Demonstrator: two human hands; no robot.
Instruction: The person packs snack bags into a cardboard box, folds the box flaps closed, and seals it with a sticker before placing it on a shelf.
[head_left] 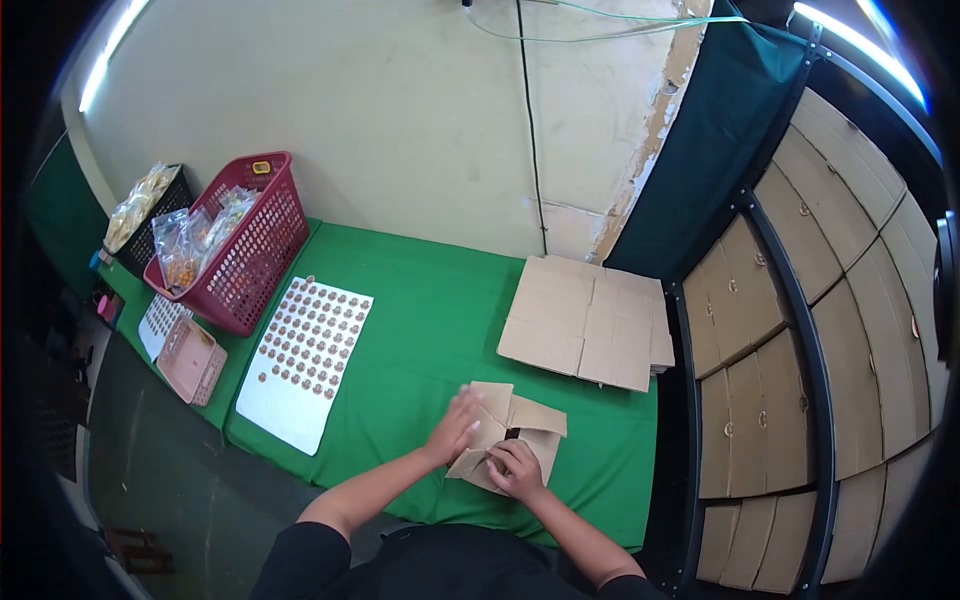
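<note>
A small cardboard box [537, 417] with its flaps partly folded lies on the green cloth in front of me. A dark gap shows between the flaps near its middle. My left hand [457, 427] is at the box's left flap, its fingers smeared by motion. My right hand [516, 470] rests on the near right part of the box, with its fingers bent against the flap edge by the gap. Whether those fingers pinch the cardboard is too small to tell.
Flattened cardboard [590, 320] is stacked at the back right. A white sheet with rows of round stickers [310, 350] lies left. Beyond it stand a red basket [250, 240] with plastic bags, a pink basket [192, 362] and a black crate [170, 205]. Shelves of boxes [760, 400] line the right.
</note>
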